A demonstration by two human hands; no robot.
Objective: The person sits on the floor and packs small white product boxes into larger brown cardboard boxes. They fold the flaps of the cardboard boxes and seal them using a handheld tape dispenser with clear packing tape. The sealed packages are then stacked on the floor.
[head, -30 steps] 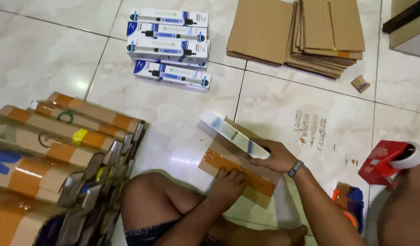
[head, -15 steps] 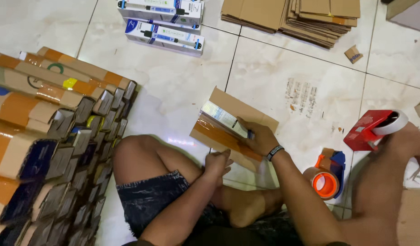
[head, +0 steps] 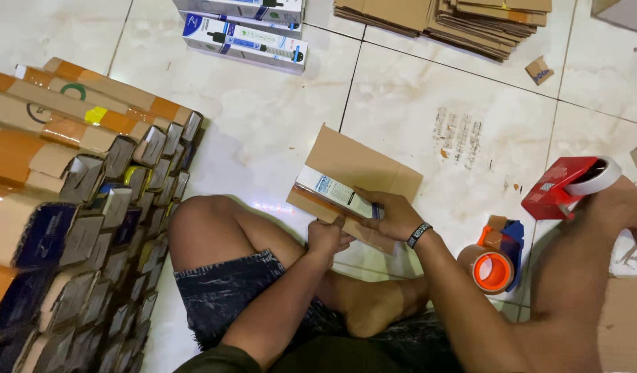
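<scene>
A flat brown cardboard sheet [head: 363, 166] lies on the tiled floor in front of my crossed legs. A long white and blue product box [head: 330, 191] rests on it. My left hand [head: 327, 238] pinches the sheet's near edge, folded up against the box. My right hand [head: 394, 214], with a dark band on its wrist, presses on the box's right end and the cardboard beneath it.
Several cardboard-wrapped boxes [head: 70, 179] are stacked at the left. More product boxes [head: 246, 41] and flat cardboard sheets [head: 463, 21] lie at the top. Another person's hand at the right holds a red tape dispenser [head: 560, 190]. An orange-cored tape roll in a dispenser [head: 492, 268] sits beside my right forearm.
The box and cardboard have come down from a raised tilt to lie flat on the floor. My hands closed in on the near edge. The red tape dispenser has stayed in the other person's hand.
</scene>
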